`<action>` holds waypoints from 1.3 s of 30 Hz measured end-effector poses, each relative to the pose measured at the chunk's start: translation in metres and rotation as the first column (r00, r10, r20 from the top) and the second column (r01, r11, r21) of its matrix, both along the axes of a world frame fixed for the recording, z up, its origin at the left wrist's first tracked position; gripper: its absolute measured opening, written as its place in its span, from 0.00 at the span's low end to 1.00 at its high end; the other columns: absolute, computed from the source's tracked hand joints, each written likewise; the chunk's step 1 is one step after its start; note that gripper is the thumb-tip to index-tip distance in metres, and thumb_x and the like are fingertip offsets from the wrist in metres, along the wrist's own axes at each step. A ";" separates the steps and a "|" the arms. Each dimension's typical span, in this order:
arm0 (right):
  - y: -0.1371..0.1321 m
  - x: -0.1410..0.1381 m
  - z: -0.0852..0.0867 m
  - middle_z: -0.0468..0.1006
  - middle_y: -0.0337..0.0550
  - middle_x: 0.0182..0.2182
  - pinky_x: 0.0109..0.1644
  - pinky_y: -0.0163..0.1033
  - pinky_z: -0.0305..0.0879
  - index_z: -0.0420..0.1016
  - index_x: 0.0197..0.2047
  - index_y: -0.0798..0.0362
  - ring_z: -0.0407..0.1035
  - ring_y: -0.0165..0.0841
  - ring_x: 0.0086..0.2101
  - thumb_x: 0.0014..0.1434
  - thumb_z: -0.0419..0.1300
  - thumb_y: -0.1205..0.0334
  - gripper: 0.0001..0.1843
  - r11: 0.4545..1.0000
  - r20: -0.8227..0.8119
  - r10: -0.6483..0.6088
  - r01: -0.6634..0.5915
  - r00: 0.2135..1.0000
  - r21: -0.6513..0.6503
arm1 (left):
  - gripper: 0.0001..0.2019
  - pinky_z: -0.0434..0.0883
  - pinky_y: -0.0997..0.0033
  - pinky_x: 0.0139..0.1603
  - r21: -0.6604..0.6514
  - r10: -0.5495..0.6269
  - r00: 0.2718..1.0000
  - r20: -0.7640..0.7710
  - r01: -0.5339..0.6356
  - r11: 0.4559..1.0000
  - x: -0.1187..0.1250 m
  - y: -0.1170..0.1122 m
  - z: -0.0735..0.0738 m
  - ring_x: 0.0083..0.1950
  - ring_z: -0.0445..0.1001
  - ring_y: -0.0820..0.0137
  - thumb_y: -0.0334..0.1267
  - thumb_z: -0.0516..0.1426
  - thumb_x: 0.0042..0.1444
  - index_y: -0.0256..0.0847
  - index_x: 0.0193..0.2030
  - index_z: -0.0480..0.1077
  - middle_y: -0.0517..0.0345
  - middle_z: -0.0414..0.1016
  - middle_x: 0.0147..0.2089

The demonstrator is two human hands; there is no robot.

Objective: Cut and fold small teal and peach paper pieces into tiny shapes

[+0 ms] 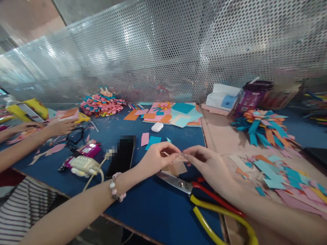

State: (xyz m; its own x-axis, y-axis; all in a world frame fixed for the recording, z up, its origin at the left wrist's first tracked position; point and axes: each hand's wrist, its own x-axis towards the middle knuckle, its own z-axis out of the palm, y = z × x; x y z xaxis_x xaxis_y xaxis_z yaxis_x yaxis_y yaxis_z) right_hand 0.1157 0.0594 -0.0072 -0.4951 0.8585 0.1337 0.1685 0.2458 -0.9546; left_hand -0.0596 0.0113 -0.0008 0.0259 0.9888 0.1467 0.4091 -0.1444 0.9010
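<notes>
My left hand (158, 157) and my right hand (206, 163) meet over the blue table (153, 207), both pinching a small peach paper piece (176, 165) between fingertips. A bead bracelet (115, 187) circles my left wrist. Just below the paper lie large scissors (178, 183) with red and yellow handles, partly under my right forearm. A black phone (122, 154) lies to the left of my left hand.
Another person's arms (30, 136) reach in at the far left. A white charger (85, 165), a pink device (89, 149), white earbuds case (157, 127), stacked coloured paper (178, 114), paper flowers (102, 102) (260, 127), scraps (281, 177), tissue box (223, 97) and a perforated metal screen (178, 51) surround the spot.
</notes>
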 end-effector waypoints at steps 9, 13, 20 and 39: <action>-0.002 0.001 -0.007 0.75 0.39 0.29 0.36 0.37 0.64 0.73 0.35 0.52 0.68 0.32 0.32 0.59 0.55 0.57 0.09 0.984 0.064 0.084 -0.093 0.994 0.154 | 0.08 0.71 0.69 0.41 0.021 -0.046 0.983 -0.176 0.050 0.999 -0.002 0.000 0.001 0.37 0.73 0.70 0.38 0.56 0.54 0.38 0.38 0.72 0.54 0.76 0.38; -0.003 0.001 -0.006 0.75 0.40 0.30 0.38 0.39 0.64 0.72 0.35 0.51 0.68 0.32 0.32 0.60 0.54 0.57 0.09 0.980 0.084 0.079 -0.093 0.993 0.174 | 0.07 0.71 0.69 0.40 -0.003 -0.054 0.981 -0.187 0.054 0.999 -0.003 0.001 0.004 0.36 0.73 0.70 0.38 0.57 0.54 0.37 0.36 0.73 0.54 0.77 0.37; 0.000 -0.003 -0.007 0.75 0.41 0.33 0.36 0.38 0.65 0.69 0.40 0.52 0.69 0.33 0.33 0.59 0.55 0.50 0.14 0.992 0.069 0.109 -0.113 0.992 0.052 | 0.08 0.70 0.70 0.38 0.013 0.018 0.998 -0.062 -0.017 1.000 -0.005 0.001 0.005 0.36 0.73 0.70 0.39 0.58 0.53 0.36 0.35 0.73 0.54 0.76 0.35; 0.001 -0.001 0.001 0.76 0.39 0.25 0.31 0.35 0.63 0.74 0.27 0.53 0.68 0.31 0.28 0.57 0.56 0.51 0.16 0.979 0.113 0.204 -0.203 0.973 -0.015 | 0.07 0.69 0.71 0.36 0.039 0.023 0.997 -0.073 -0.020 0.999 0.001 -0.007 0.008 0.36 0.73 0.69 0.38 0.59 0.52 0.36 0.33 0.73 0.53 0.77 0.35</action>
